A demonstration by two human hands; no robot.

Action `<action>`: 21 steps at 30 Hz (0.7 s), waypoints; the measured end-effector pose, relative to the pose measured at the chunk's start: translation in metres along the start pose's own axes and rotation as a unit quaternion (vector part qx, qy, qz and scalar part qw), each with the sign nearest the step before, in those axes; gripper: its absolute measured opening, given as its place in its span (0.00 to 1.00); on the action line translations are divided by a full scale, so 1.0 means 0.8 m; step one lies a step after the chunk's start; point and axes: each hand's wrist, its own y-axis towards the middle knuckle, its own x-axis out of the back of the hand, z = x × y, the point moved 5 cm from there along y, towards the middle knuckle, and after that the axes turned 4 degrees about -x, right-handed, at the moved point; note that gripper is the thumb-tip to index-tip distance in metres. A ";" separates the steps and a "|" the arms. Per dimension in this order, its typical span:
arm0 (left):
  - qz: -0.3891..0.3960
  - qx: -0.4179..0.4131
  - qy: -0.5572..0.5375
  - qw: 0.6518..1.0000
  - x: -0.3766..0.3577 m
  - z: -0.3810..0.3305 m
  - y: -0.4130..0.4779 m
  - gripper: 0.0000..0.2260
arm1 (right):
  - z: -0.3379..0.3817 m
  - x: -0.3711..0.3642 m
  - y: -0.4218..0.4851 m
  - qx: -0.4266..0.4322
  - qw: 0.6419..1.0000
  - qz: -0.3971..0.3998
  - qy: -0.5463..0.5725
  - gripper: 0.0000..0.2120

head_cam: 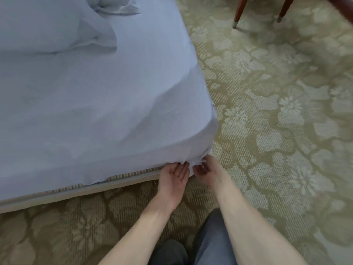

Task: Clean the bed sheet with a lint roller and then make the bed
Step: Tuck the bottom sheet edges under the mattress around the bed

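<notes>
A pale blue bed sheet [95,104] covers the mattress, which fills the left and middle of the view. At the near right corner of the bed the sheet is bunched into a small wad [196,161]. My left hand [172,178] is palm up, its fingertips touching the sheet's lower edge just left of the wad. My right hand [205,172] pinches the bunched corner from the right. No lint roller is in view.
A crumpled blue pillow or blanket [63,23] lies at the head of the bed. The bed base rim [76,191] shows under the sheet. Patterned green carpet [277,111] surrounds the bed. Wooden chair legs [238,14] stand at top right. My knees are at the bottom.
</notes>
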 end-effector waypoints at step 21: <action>0.001 0.009 -0.309 0.951 -0.047 0.045 0.011 0.42 | 0.112 -0.024 -0.024 -0.003 0.991 0.076 -0.106 0.22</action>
